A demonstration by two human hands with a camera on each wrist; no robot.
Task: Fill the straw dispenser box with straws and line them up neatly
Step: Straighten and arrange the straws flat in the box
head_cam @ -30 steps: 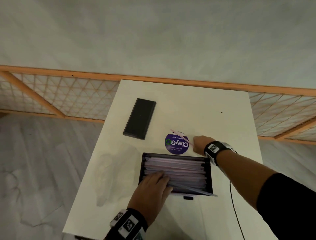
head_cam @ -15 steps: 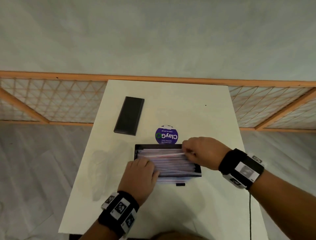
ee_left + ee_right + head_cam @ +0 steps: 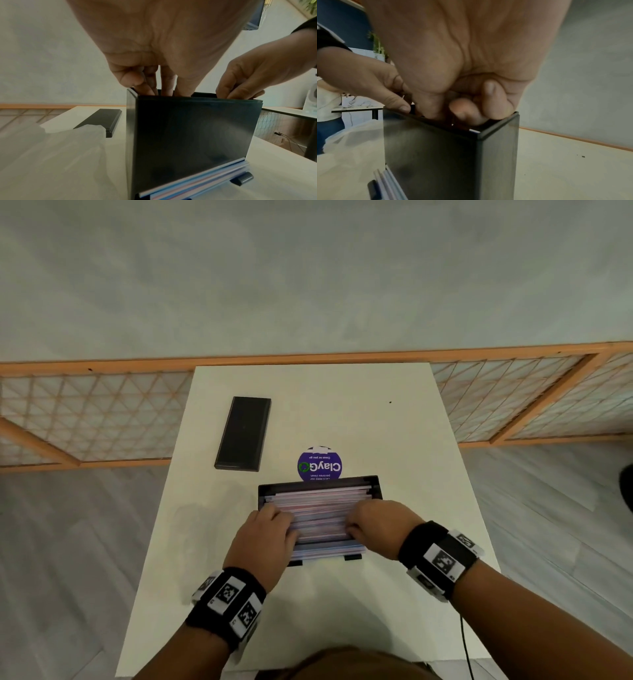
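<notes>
The right hand (image 3: 371,525) has come from the sticker (image 3: 320,465) into the box (image 3: 373,487) on the bench (image 3: 342,412), fingers curled on the straws (image 3: 318,505), beside the flat left hand (image 3: 262,537); box nearly full, only tidying left.

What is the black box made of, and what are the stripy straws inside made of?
The black box looks like smooth, glossy plastic, maybe acrylic: its flat front shows soft reflections and has crisp edges. The straws seem paper-wrapped or paper, since they look matte, pale, with faint pink and blue stripes. Too blurry to be sure.
</notes>
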